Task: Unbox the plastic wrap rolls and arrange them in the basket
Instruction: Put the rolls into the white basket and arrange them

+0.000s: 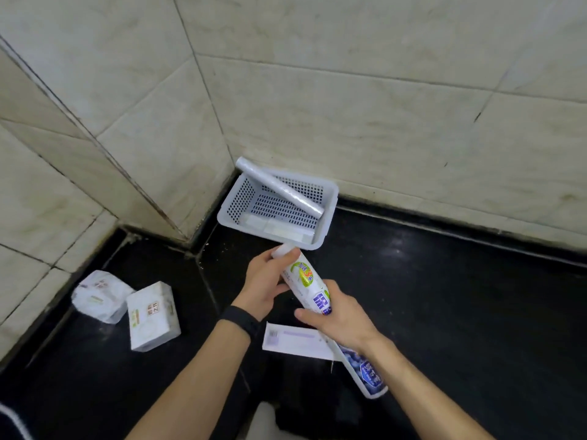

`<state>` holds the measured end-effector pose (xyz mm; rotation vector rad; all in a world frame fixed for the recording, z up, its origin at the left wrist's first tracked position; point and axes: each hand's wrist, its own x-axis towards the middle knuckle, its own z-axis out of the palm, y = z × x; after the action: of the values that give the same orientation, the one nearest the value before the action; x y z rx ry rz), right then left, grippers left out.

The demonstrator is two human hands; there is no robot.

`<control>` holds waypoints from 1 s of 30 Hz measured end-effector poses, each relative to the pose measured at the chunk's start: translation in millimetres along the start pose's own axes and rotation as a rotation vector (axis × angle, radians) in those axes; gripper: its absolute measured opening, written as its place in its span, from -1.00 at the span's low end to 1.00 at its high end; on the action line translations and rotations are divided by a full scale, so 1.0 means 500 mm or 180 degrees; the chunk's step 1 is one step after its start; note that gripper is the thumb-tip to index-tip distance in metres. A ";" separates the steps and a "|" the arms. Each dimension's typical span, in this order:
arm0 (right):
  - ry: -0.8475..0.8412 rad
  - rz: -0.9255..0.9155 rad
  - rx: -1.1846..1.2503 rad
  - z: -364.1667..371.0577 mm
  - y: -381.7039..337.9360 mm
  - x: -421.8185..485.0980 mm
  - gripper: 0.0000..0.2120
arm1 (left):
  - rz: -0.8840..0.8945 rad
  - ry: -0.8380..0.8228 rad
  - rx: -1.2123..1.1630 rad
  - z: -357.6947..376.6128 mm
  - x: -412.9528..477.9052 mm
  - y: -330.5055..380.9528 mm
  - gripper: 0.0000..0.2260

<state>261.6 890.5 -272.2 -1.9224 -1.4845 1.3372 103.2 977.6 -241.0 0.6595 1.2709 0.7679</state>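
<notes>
A white perforated basket (328, 214) stands in the floor corner against the tiled wall. One bare plastic wrap roll (279, 189) leans diagonally in it, its upper end over the back left rim. Just in front of the basket I hold a long printed plastic wrap box (304, 277) with both hands. My left hand (265, 282) grips its upper end, where a white roll end (283, 249) sticks out. My right hand (338, 315) grips the box's middle. The box's lower end (368, 374) shows a blue print, and a white flap (293, 341) hangs open at its left.
Two white tissue packs (101, 296) (153, 315) lie on the black floor at the left. Pale tiled walls meet in a corner behind the basket. A black band circles my left wrist (239, 320). Dark floor stretches to the right of the basket.
</notes>
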 end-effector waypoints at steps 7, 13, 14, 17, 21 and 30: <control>0.0347 0.0055 -0.0874 -0.036 0.038 -0.025 -0.62 | 0.0026 -0.0218 0.0248 0.028 -0.036 -0.006 -0.64; 0.0419 0.0094 -0.1110 -0.076 0.093 -0.059 -0.61 | 0.0040 -0.0358 0.0329 0.047 -0.042 -0.026 -0.60; 0.0415 0.0128 -0.1082 -0.081 0.103 -0.066 -0.61 | 0.0060 -0.0334 0.0328 0.050 -0.040 -0.026 -0.58; 0.0387 0.0236 -0.0995 -0.090 0.140 -0.090 -0.62 | 0.0037 -0.0203 0.0144 0.045 -0.029 -0.014 -0.55; 0.0422 0.0330 -0.0963 -0.091 0.185 -0.117 -0.61 | 0.0116 -0.0020 -0.0152 0.012 -0.008 0.015 -0.56; 0.0892 0.1084 -0.0959 -0.110 0.338 -0.159 -0.57 | 0.0413 0.0820 -0.0728 -0.113 0.015 0.084 -0.49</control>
<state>399.8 769.1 -336.1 -2.5264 -1.3195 0.9502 42.6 1009.3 -222.2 0.4705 1.3556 1.1153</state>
